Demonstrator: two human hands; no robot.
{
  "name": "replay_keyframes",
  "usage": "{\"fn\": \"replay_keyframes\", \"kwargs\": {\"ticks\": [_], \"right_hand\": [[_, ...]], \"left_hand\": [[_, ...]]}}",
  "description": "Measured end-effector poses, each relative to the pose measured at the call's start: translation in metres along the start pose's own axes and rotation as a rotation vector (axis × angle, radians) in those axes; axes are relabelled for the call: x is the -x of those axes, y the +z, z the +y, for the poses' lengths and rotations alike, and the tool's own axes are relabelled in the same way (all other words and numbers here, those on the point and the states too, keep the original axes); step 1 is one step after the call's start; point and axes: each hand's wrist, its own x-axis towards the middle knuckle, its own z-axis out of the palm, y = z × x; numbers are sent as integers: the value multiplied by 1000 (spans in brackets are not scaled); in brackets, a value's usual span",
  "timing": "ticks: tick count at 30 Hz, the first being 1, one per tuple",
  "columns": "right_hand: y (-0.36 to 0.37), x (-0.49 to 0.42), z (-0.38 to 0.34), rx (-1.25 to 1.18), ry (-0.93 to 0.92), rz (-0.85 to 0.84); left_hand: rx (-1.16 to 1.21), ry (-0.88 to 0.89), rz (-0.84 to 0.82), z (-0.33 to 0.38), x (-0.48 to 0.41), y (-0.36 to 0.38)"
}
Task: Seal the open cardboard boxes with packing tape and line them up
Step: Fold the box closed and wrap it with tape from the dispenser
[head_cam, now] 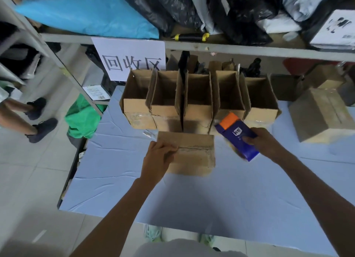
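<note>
We worked over a blue table (192, 195). At twelve o'clock stood a row of five open cardboard boxes (199, 101), flaps up, side by side and touching. Just below them lay a closed box (194, 153), our left hand (157, 160) at its nine o'clock edge, fingers pinching at the top seam. At three o'clock our right hand (263, 141) gripped a blue-and-orange tape dispenser (237, 135); its label was unreadable. A white sign (130, 58) at eleven o'clock read 回收区.
</note>
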Motion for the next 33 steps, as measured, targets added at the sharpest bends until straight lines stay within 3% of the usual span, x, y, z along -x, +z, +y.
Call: {"fn": "replay_keyframes", "kwargs": {"ticks": [1, 7, 11, 17, 19, 21, 24, 26, 29, 33], "right_hand": [[-10, 8, -10, -59, -51, -30], [-11, 33, -64, 289, -354, -69], [17, 30, -76, 391, -422, -164], [34, 24, -77, 557, -474, -137], [36, 26, -75, 580, -511, -120], [38, 27, -74, 581, -531, -103], [38, 28, -74, 571, -527, -85], [39, 27, -75, 574, -525, -87], [38, 28, -75, 571, -531, -88], [38, 28, -74, 573, -541, -74]], "left_hand": [[5, 9, 7, 0, 0, 1], [39, 63, -13, 13, -2, 11], [69, 90, -44, 26, -3, 18], [56, 41, -130, 31, -8, 9], [173, -18, -46, 38, -14, 1], [430, -194, 11, 47, -25, -10], [1019, -710, -193, 61, -44, -29], [1151, -867, -329, 62, -49, -36], [1230, -892, -407, 57, -48, -38], [1223, -761, -476, 49, -49, -39]]}}
